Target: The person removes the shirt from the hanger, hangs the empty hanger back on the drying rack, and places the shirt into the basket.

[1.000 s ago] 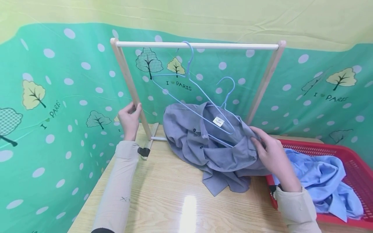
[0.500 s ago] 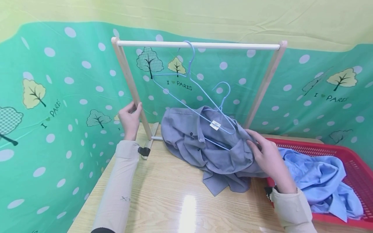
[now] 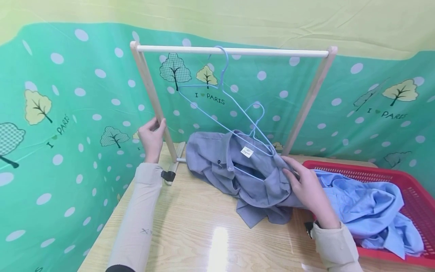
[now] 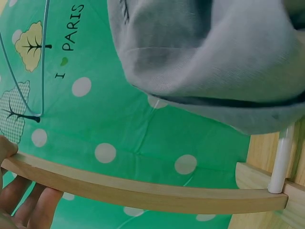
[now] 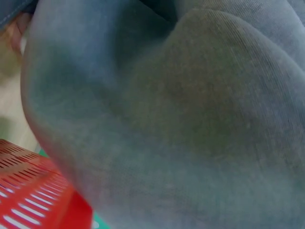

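My left hand [image 3: 151, 139] grips the left wooden post [image 3: 148, 83] of a small clothes rack; its thumb and fingers lie around the post [image 4: 143, 191] in the left wrist view. My right hand [image 3: 310, 192] holds a grey-blue shirt [image 3: 251, 190] at its right shoulder. Inside the shirt's neck sits a light blue hanger [image 3: 263, 112], its hook standing free above the collar. Another light blue hanger [image 3: 227, 62] hangs tilted from the rack's bar, its lower end in front of the collar. Grey cloth [image 5: 190, 114] fills most of the right wrist view.
A red plastic basket [image 3: 412, 196] stands at the right of the wooden table [image 3: 190, 234], with a light blue garment [image 3: 374, 204] in it. The rack's white bar [image 3: 282, 52] runs across the top. A green dotted curtain [image 3: 81, 151] hangs behind.
The right hand has moved left and slightly down with the shirt and its hanger, whose hook now stands lower and behind the hanging hanger. The left hand stays on the post.
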Motion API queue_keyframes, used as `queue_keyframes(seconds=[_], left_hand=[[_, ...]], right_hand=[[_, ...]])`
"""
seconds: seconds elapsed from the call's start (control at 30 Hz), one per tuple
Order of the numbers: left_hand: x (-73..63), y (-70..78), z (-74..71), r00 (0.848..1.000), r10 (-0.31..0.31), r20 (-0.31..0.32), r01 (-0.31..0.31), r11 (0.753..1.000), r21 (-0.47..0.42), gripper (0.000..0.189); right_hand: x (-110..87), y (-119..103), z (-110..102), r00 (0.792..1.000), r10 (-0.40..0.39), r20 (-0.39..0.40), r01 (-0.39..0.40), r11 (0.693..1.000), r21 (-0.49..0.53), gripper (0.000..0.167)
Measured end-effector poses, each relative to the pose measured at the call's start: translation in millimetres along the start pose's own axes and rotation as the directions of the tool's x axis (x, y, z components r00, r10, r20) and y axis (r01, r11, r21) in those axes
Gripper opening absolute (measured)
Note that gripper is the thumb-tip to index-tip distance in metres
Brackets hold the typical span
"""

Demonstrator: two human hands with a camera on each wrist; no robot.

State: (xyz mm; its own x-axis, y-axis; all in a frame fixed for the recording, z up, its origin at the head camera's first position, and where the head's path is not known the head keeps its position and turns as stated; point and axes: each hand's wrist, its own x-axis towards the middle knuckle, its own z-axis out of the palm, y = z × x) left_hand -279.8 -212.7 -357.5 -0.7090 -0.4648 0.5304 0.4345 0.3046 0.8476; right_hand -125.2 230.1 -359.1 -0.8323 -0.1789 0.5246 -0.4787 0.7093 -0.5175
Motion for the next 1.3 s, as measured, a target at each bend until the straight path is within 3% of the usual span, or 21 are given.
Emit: queue_keyframes(seconds=[0.43,0.87,1.07,1.3], left_hand=[[-0.3,-2.6,0.6,1.0,-0.01,0.005,0.01,1.0,-0.023,0.024],[-0.6,-1.8,0.6,1.0,-0.007,0.008,0.007,1.0,-0.029,0.025],[-1.6,1.4,-0.3,0.999,-0.039,0.017,0.039,0.999,-0.032,0.027],[-1.6,1.8,-0.9,0.999,-0.035,0.015,0.035,0.999,-0.023,0.026]], right_hand=[[-7.7,5,10,0.993,0.05,0.105,-0.056,0.997,0.057,0.042],[-13.2,5,19,0.989,0.022,0.144,-0.031,0.998,0.061,0.041],[-15.8,6,20,0.986,0.038,0.163,-0.05,0.996,0.071,0.04],[-17.2,7,20,0.976,0.075,0.205,-0.1,0.988,0.115,0.041]])
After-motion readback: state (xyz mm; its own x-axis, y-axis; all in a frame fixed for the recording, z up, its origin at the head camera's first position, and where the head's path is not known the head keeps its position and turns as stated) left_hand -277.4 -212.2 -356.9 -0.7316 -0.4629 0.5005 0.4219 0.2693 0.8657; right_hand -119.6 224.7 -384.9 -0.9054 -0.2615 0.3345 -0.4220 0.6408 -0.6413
